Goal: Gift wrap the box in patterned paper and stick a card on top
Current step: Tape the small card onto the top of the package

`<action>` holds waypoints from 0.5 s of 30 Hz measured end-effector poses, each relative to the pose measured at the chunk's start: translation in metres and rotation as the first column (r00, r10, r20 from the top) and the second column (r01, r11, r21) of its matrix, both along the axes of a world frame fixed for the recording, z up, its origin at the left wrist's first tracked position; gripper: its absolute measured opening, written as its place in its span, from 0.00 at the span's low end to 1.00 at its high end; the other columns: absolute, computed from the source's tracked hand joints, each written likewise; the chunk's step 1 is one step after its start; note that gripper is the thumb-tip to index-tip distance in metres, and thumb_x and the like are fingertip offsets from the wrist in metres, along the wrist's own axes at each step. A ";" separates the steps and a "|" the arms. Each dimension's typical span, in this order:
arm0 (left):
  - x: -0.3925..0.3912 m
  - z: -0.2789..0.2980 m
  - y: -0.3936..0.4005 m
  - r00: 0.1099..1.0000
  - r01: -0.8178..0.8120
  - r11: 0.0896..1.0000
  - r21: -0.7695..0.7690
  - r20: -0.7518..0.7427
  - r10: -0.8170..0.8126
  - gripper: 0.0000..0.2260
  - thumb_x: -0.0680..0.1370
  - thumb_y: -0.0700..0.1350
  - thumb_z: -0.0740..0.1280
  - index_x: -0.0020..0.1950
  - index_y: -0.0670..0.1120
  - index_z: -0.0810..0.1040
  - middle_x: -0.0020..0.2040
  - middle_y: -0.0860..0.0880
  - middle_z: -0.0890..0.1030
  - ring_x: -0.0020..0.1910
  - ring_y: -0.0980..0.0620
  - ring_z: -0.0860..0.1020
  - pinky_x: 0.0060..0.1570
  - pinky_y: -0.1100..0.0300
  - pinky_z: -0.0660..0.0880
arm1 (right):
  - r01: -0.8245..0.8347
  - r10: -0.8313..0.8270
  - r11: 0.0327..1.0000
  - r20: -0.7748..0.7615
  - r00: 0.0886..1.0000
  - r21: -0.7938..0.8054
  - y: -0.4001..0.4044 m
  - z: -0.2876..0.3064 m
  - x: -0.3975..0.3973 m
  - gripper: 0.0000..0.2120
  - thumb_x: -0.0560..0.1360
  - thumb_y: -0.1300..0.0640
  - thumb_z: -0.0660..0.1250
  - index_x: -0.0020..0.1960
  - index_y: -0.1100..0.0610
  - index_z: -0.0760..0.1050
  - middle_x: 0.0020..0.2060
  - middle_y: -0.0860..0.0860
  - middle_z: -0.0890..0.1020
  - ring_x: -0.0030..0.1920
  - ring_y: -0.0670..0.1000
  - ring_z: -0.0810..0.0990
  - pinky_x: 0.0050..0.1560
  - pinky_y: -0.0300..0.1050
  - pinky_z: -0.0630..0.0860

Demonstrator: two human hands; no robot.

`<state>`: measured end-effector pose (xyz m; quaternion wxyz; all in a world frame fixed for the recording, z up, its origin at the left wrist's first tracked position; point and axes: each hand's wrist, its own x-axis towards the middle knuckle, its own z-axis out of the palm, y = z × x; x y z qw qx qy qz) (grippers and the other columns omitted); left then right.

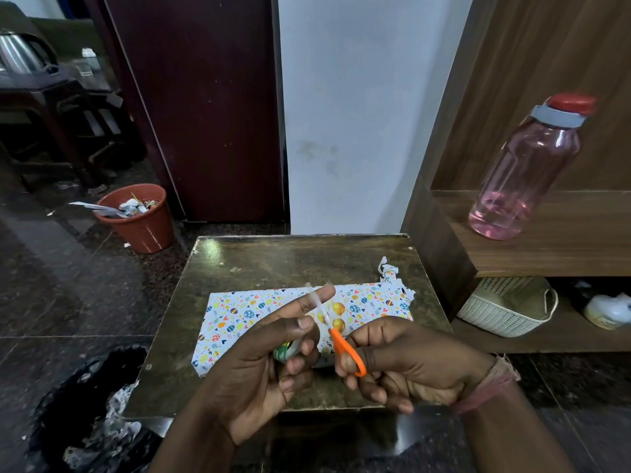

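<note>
A flat box wrapped in white patterned paper [246,312] lies on a small dark table [273,257]. A card with gold balloons [336,310] lies on top of it, partly hidden by my hands. My left hand [259,363] holds a green tape roll [283,351] in its palm and pinches a strip of clear tape [316,295] pulled up between thumb and forefinger. My right hand [392,360] grips orange-handled scissors [345,346], whose blades meet the tape strip just above the box.
A crumpled paper scrap [389,272] lies at the table's back right. A terracotta bin [143,223] with scraps stands on the floor at left. A pink bottle [526,172] stands on the wooden shelf at right, with a white basket [505,308] below it.
</note>
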<state>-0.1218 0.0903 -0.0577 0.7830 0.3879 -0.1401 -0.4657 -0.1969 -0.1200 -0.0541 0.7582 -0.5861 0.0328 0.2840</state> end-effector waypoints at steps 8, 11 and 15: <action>0.002 -0.002 -0.001 0.996 -0.075 0.997 0.013 0.047 0.074 0.31 0.68 0.43 0.79 0.71 0.47 0.78 0.45 0.46 0.78 0.33 0.55 0.70 0.29 0.64 0.70 | 0.418 -0.410 0.885 0.084 0.908 -0.206 -0.042 0.005 -0.009 0.17 0.70 0.51 0.80 0.45 0.64 0.81 0.39 0.60 0.79 0.30 0.51 0.76 0.22 0.40 0.71; 0.002 -0.003 0.000 0.997 -0.065 0.997 -0.035 0.048 0.067 0.35 0.67 0.44 0.83 0.73 0.47 0.77 0.53 0.42 0.81 0.40 0.52 0.77 0.38 0.60 0.78 | 0.581 -0.561 0.572 0.242 0.792 -0.579 -0.057 -0.007 -0.005 0.19 0.75 0.49 0.74 0.39 0.65 0.78 0.31 0.61 0.77 0.29 0.56 0.72 0.29 0.46 0.69; 0.004 -0.006 -0.003 0.999 -0.043 0.995 -0.086 0.024 0.046 0.39 0.68 0.44 0.83 0.76 0.46 0.72 0.68 0.35 0.77 0.58 0.41 0.82 0.56 0.54 0.81 | 0.463 -0.511 0.173 0.323 0.797 -0.869 -0.068 -0.017 -0.008 0.25 0.79 0.51 0.67 0.28 0.63 0.71 0.24 0.56 0.74 0.30 0.57 0.74 0.32 0.49 0.67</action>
